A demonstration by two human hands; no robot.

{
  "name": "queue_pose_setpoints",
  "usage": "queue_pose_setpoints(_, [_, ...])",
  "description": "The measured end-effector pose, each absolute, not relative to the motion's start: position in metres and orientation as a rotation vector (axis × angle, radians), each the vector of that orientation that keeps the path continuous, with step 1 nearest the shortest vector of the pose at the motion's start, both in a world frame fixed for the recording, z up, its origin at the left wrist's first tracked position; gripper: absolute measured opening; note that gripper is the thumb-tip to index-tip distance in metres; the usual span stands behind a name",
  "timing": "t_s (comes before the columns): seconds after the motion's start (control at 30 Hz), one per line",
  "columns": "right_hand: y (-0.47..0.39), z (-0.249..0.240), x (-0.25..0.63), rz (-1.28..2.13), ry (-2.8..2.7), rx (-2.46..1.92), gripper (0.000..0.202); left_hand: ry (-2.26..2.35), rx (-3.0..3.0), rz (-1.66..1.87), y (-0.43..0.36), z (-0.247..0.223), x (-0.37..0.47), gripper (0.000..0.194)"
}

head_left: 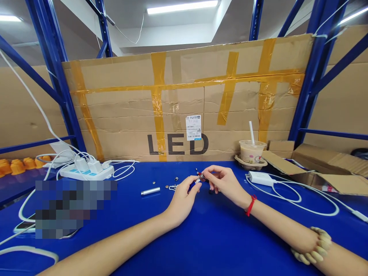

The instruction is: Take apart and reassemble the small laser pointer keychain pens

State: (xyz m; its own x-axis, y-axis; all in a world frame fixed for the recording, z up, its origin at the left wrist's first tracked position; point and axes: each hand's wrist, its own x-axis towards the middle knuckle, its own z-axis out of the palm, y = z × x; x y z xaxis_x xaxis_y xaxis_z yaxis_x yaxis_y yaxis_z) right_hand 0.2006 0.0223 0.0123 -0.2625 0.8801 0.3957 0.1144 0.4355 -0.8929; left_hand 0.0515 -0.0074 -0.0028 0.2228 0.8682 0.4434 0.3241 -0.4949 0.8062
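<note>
Grasping a small silvery metal piece (197,180) at the fingertips with the bare left hand (181,200); pinching at a tiny dark part with a touch of red (202,176), just beside it, with the bare right hand (227,184). Both above the glossy blue tabletop (218,241); cannot tell whether joined. Best to steady with the left, to move only the right fingertips, and to press lightly, lest so small a part spring away. Wise, too, to work low over the surface and to keep the left knuckles clear of the shiny silver metal tube (150,191) and the white curled piece (173,188). Readable on the tall brown cardboard panel (123,115): "LED" in bold black capitals. Too small to make out: the print on the white rectangular paper label (193,127) and the marks on the clear plastic cup (251,154).
</note>
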Motion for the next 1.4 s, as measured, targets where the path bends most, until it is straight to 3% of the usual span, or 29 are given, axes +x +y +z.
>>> queue_pose_setpoints(0.6, [0.035,0.004,0.212,1.205,-1.847,-1.106,0.044,1.123,2.087,1.281,-0.01,-0.006,0.047,0.024])
queue_pose_setpoints(1.13, [0.03,0.012,0.21,0.744,-1.915,-0.86,0.034,1.063,1.88,1.227,0.002,-0.011,0.047,0.023])
queue_pose_setpoints(1.4, [0.039,0.014,0.221,0.823,-2.083,-0.777,0.025,0.985,1.898,1.087,-0.002,-0.009,0.048,0.021])
